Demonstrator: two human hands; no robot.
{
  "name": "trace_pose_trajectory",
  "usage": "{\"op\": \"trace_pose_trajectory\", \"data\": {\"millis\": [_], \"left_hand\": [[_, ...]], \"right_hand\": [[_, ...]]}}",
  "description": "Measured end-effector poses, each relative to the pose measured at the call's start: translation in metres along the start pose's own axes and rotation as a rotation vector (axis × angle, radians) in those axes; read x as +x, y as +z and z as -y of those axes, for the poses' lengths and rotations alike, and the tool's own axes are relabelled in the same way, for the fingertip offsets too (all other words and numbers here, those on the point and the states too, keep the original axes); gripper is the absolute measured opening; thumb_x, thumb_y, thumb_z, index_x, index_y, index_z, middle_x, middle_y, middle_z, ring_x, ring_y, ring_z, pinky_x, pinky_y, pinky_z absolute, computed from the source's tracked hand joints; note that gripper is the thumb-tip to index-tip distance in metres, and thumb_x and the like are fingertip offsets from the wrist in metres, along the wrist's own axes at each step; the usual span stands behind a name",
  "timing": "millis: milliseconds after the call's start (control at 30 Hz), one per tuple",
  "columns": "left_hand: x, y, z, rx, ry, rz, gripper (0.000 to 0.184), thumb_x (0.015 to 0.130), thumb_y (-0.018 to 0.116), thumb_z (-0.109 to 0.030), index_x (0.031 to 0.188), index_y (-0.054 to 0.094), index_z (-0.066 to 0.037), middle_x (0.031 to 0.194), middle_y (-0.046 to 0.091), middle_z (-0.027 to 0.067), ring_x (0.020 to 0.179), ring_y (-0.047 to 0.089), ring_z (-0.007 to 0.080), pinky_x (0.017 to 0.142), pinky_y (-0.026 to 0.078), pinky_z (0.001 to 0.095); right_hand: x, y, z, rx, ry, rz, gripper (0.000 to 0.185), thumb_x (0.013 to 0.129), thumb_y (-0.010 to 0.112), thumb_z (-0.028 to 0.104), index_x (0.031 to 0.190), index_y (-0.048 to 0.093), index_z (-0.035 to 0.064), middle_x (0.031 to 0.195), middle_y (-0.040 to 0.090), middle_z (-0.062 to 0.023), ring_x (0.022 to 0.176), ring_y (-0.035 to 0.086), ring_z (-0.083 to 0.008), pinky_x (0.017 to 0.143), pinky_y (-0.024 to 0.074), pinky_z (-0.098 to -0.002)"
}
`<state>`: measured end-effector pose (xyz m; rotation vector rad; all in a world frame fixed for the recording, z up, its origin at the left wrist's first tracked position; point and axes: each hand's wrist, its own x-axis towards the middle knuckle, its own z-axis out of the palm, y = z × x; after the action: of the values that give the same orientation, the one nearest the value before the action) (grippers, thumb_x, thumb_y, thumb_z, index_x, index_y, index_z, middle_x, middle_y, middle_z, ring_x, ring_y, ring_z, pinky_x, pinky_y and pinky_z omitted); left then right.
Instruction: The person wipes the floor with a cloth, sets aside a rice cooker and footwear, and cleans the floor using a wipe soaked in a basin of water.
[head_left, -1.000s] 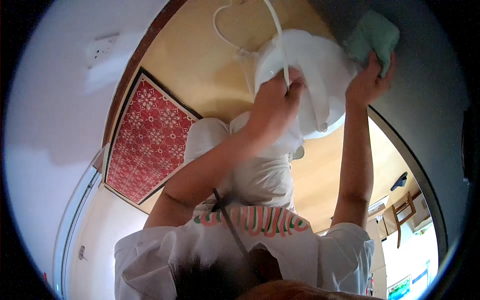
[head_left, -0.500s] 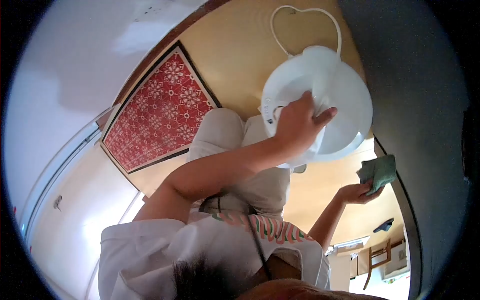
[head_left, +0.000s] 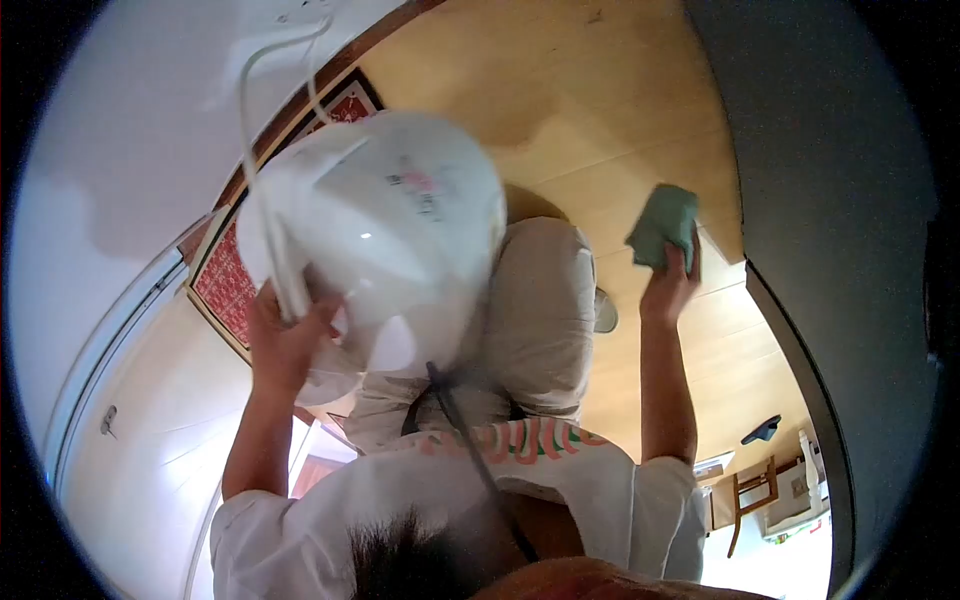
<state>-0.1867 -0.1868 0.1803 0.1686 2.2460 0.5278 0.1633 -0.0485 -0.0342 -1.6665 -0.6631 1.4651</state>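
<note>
In my left hand (head_left: 285, 340) is a white, rounded plastic shell (head_left: 430, 250), slightly blurred, with small pink and dark print on its side. Its kind cannot be made out. My fingers close on its near left edge, where a long white cord or strap (head_left: 246, 130) crosses the hand and loops up past the shell. The shell is tilted above my left thigh. To the right, my right hand (head_left: 672, 285) is raised apart from the shell, its fingers wrapped round the lower part of a folded green cloth (head_left: 665, 220).
Bent knees in light trousers (head_left: 545, 310) lie under and beside the shell. A red patterned mat (head_left: 225, 285) is partly covered at the left, near a white wall (head_left: 150, 130). A dark panel (head_left: 830, 250) stands at the right. Farther back are a wooden chair (head_left: 755, 488) and a dark slipper (head_left: 763, 430).
My left hand has swung the white shell to the left and turned it, bringing its printed side into view. My right hand has lifted the green cloth forward and leftward.
</note>
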Motion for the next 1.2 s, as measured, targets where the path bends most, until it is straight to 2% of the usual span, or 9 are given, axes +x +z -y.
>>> {"op": "trace_pose_trajectory", "data": {"millis": [100,167,300,433,533,633,767,1000,1200], "left_hand": [[0.024,-0.04,0.047,-0.069,0.0,-0.117,0.019,0.073,0.061,-0.008,0.09,0.058,0.0,0.073,0.061,0.0076,0.058,0.057,0.0156,0.053,0.047,0.0278],[0.039,-0.062,0.073,-0.121,-0.008,-0.151,0.02,0.074,0.06,-0.01,0.092,0.057,-0.001,0.074,0.058,0.0066,0.061,0.056,0.0154,0.056,0.047,0.0282],[0.076,-0.077,0.103,-0.245,-0.051,-0.237,0.012,0.073,0.059,-0.011,0.081,0.055,-0.004,0.066,0.056,0.0057,0.056,0.054,0.0144,0.056,0.042,0.0275],[0.111,-0.081,0.13,-0.341,-0.052,-0.266,0.011,0.073,0.059,-0.011,0.081,0.055,-0.004,0.066,0.055,0.0044,0.058,0.053,0.0136,0.057,0.041,0.0264],[0.133,-0.078,0.143,-0.338,-0.074,-0.202,0.012,0.073,0.059,-0.01,0.083,0.056,-0.003,0.068,0.056,0.0038,0.059,0.053,0.0128,0.058,0.041,0.0253],[0.149,-0.072,0.15,-0.329,-0.132,-0.22,0.013,0.073,0.059,-0.01,0.083,0.056,-0.002,0.068,0.056,0.0035,0.06,0.054,0.013,0.058,0.041,0.0257],[0.165,-0.061,0.142,-0.303,-0.106,-0.23,0.015,0.074,0.059,-0.01,0.085,0.057,0.0,0.07,0.056,0.004,0.063,0.054,0.0132,0.059,0.042,0.0262],[0.18,-0.049,0.125,-0.26,-0.058,-0.254,0.026,0.078,0.058,-0.013,0.099,0.057,0.001,0.077,0.056,0.0046,0.069,0.053,0.0133,0.063,0.043,0.0269],[0.196,-0.055,0.12,-0.097,-0.056,-0.2,0.027,0.082,0.056,-0.017,0.1,0.057,0.003,0.079,0.056,0.0052,0.07,0.053,0.0147,0.063,0.043,0.0286]], "right_hand": [[0.019,0.055,-0.03,0.049,0.131,0.235,0.052,0.08,0.048,0.001,0.131,0.044,-0.004,0.126,0.051,-0.0143,0.113,0.05,-0.0238,0.098,0.0393,-0.0335],[0.031,0.086,-0.062,-0.226,-0.002,0.432,0.053,0.08,0.047,0.0,0.133,0.044,-0.0008,0.128,0.051,-0.0139,0.114,0.05,-0.0228,0.098,0.0382,-0.0312],[0.013,0.197,-0.111,-0.395,-0.455,0.602,0.055,0.079,0.048,-0.002,0.131,0.05,0.0132,0.131,0.051,-0.0103,0.119,0.049,-0.0227,0.099,0.0381,-0.0293],[-0.013,0.279,-0.216,-1.083,-1.133,0.917,0.046,0.088,0.05,0.014,0.132,0.048,0.0247,0.147,0.032,-0.0065,0.134,0.031,-0.0312,0.111,0.0213,-0.0495],[-0.039,0.308,-0.197,-1.494,-1.107,1.182,0.045,0.09,0.045,0.023,0.135,0.044,0.0291,0.151,0.024,-0.004,0.139,0.017,-0.0323,0.112,0.0076,-0.0551],[-0.018,0.312,-0.215,-1.407,-1.11,1.266,0.047,0.09,0.045,0.024,0.137,0.041,0.0296,0.152,0.021,-0.0036,0.141,0.01,-0.0326,0.113,0.0028,-0.0553],[0.041,0.313,-0.218,-1.474,-1.581,0.99,0.045,0.087,0.051,0.03,0.131,0.046,0.0287,0.146,0.033,-0.0046,0.137,0.023,-0.0346,0.11,0.0191,-0.0519],[0.175,0.178,-0.144,-1.648,-1.211,0.237,0.047,0.086,0.049,0.013,0.133,0.046,0.0187,0.142,0.037,-0.0119,0.128,0.036,-0.0385,0.107,0.0307,-0.0487],[0.145,0.168,-0.11,-1.297,-1.154,0.097,0.058,0.08,0.049,-0.006,0.134,0.047,0.0164,0.137,0.043,-0.0138,0.125,0.042,-0.0319,0.096,0.0435,-0.0378]]}}
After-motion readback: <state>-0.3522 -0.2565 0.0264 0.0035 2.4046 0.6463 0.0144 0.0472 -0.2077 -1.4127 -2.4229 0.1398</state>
